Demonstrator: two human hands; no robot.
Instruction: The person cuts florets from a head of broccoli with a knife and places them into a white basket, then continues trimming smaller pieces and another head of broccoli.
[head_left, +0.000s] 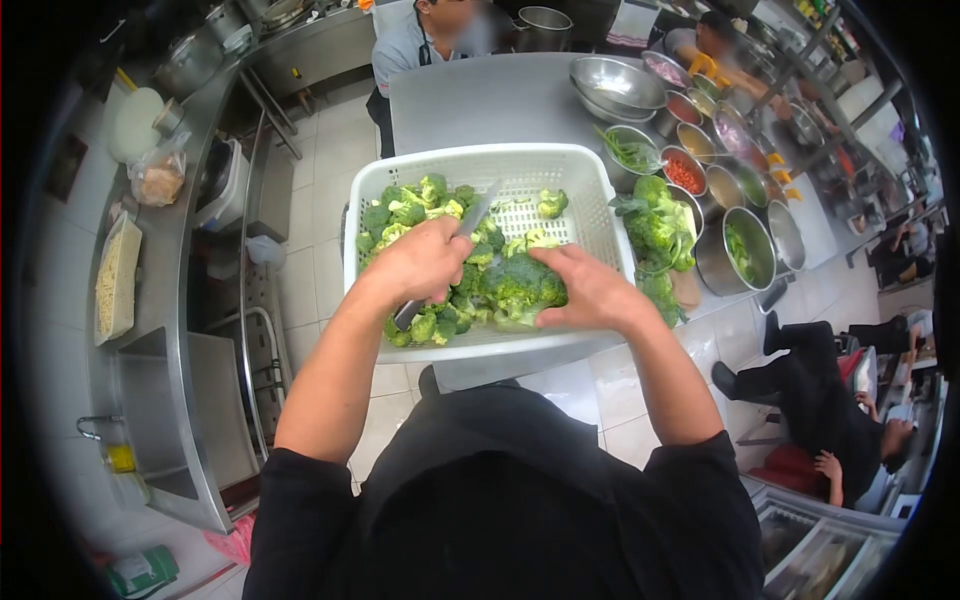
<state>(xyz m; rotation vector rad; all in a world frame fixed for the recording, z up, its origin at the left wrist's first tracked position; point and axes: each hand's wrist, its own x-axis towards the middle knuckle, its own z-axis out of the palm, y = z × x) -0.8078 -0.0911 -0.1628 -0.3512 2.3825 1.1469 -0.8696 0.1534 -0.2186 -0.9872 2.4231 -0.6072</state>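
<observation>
**Knife and Crown Handling Over the Basket**

State of hands. The left hand [428, 258] is closed around the handle of the knife [481, 208]; the blade points up and away from the body. The right hand [592, 285] is spread, thumb and fingers set against the side of the crown [522, 290]. The contact of the hidden fingertips cannot be told.

Location. The crown lies in the near half of the white basket [575, 152], beside the cut florets [400, 210]. One loose floret [552, 204] lies near the far wall. More broccoli [662, 225] is just outside the right wall.

Technique (judged for cutting florets):

1. Steady the crown from its outer side; keep thumb and fingertips off the blade's line.
2. Turn the crown until a stem joint is exposed. Cut at the joint, not through the buds, which may crumble.
3. Use short, controlled strokes. The crown rests on uneven pieces and could roll.
4. Direct the edge away from the right hand and clear of the basket's perforated wall.
5. Keep the pieces over the basket.
</observation>
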